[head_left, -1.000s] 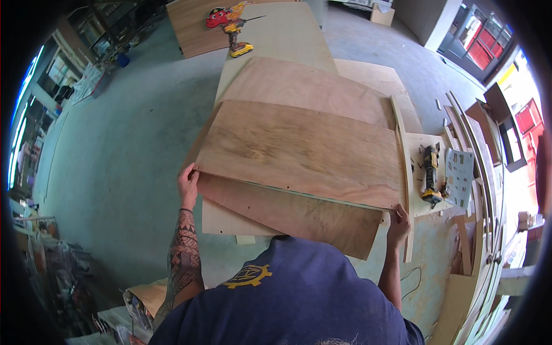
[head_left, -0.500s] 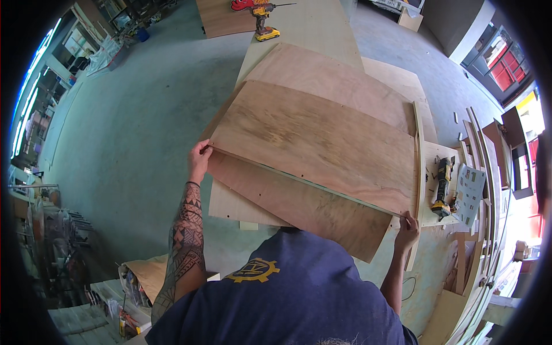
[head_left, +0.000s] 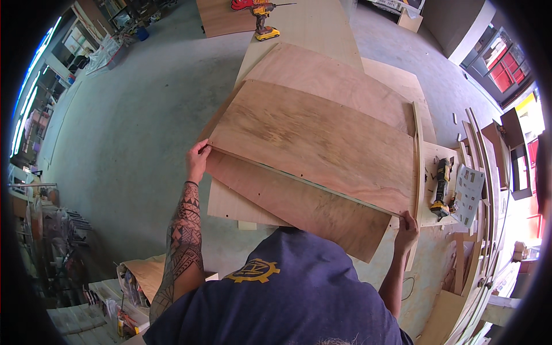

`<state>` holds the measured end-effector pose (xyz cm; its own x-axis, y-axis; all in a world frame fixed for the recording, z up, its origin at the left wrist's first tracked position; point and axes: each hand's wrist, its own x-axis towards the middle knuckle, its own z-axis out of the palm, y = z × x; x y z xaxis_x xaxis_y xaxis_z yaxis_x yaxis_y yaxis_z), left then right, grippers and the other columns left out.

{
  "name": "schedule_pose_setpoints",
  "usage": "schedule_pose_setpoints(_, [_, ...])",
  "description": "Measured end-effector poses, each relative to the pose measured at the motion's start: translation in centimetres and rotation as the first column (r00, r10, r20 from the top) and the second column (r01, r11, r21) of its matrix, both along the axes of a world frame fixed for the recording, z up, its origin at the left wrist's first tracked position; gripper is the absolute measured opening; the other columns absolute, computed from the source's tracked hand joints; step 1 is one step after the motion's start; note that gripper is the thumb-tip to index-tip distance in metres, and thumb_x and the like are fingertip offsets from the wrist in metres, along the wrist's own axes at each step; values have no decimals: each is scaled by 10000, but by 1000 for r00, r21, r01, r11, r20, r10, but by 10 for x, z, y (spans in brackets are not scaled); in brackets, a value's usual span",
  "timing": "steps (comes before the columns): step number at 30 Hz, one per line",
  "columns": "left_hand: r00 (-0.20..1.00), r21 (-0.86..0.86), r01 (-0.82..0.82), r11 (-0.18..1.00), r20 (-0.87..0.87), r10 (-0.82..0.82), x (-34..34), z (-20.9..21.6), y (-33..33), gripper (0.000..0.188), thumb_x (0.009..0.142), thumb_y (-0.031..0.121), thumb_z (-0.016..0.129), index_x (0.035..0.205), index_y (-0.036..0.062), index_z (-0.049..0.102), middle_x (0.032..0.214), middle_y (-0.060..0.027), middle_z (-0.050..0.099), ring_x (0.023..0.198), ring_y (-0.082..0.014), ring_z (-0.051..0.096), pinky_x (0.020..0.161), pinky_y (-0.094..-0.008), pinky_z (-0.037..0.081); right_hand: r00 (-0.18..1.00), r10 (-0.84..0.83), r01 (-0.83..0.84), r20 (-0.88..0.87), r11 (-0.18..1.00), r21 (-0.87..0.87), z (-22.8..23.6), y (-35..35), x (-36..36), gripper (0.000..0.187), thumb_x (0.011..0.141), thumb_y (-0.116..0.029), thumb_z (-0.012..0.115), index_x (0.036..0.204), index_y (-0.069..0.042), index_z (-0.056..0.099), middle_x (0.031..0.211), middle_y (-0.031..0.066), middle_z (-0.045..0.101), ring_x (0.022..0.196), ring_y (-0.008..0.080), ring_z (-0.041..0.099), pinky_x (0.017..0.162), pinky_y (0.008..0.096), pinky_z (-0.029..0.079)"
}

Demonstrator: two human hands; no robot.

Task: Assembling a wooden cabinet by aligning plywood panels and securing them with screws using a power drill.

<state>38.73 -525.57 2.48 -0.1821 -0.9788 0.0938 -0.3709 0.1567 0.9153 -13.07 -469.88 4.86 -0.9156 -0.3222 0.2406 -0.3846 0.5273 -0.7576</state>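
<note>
A brown plywood panel (head_left: 316,138) with darker grain streaks lies slanted across the worktable. My left hand (head_left: 197,163) is closed on its near left corner, thumb and fingers pinching the edge. At the near right corner, my right hand (head_left: 408,230) grips the same panel. Beneath it, a second plywood panel (head_left: 322,210) sticks out toward me, with a narrow gap showing along the upper panel's front edge. A pinkish plywood sheet (head_left: 322,69) lies behind. Beside the panel's right end runs a long wooden strip (head_left: 419,155), close to my right hand.
A yellow and black cordless drill (head_left: 264,23) stands on the far board. To the right lie another yellow and black power tool (head_left: 441,187) and a printed sheet (head_left: 470,192). Long wood strips (head_left: 489,190) lean at the right. A brown bag (head_left: 146,273) sits at lower left.
Both hands keep their grip on the panel's near corners. The panel and my left hand have shifted very slightly left.
</note>
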Motion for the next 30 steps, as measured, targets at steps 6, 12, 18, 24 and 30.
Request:
schedule_pose_setpoints(6, [999, -15, -11, 1000, -43, 10, -4, 0, 1, 366, 983, 143, 728, 1319, -2, 706, 1148, -38, 759, 960, -101, 658, 911, -271, 528, 1000, -25, 25, -8, 1000, -8, 1, 1, 1, 240, 896, 33, 748, 1132, 15, 779, 1019, 110, 768, 932, 182, 734, 845, 311, 581])
schedule_pose_setpoints(12, [992, 80, -1, 997, -126, 11, -4, -7, -9, 354, 980, 138, 736, 1304, -4, 712, 1133, -22, 756, 951, -76, 639, 902, -257, 522, 998, -26, 29, 65, 999, -46, -5, 0, -2, 223, 879, 38, 754, 1098, 15, 787, 980, 99, 772, 903, 169, 725, 837, 311, 576])
schedule_pose_setpoints(18, [1000, -4, -24, 1000, -15, 24, -4, -4, -7, 331, 981, 138, 737, 1285, 8, 729, 1073, -12, 764, 901, -74, 635, 862, -261, 530, 998, -37, 36, 58, 999, 15, 9, -10, 5, 223, 882, 14, 761, 1103, 7, 792, 943, 88, 776, 874, 158, 722, 819, 308, 570])
schedule_pose_setpoints(24, [999, -127, -49, 991, -6, 48, -15, 5, 10, 309, 970, 122, 743, 1264, 25, 749, 1010, -12, 765, 846, -99, 630, 829, -278, 533, 997, -51, 50, 52, 998, 25, 8, -10, 0, 208, 890, 5, 761, 1095, 3, 794, 961, 92, 783, 887, 159, 726, 829, 306, 566])
schedule_pose_setpoints(30, [995, -159, -88, 983, 33, 94, -14, -2, 9, 291, 943, 96, 765, 1225, 24, 767, 962, 3, 748, 819, -80, 616, 793, -266, 526, 997, -10, 14, 77, 999, -45, -10, 0, -16, 217, 892, 61, 738, 1105, 37, 774, 997, 98, 771, 927, 162, 722, 841, 295, 585])
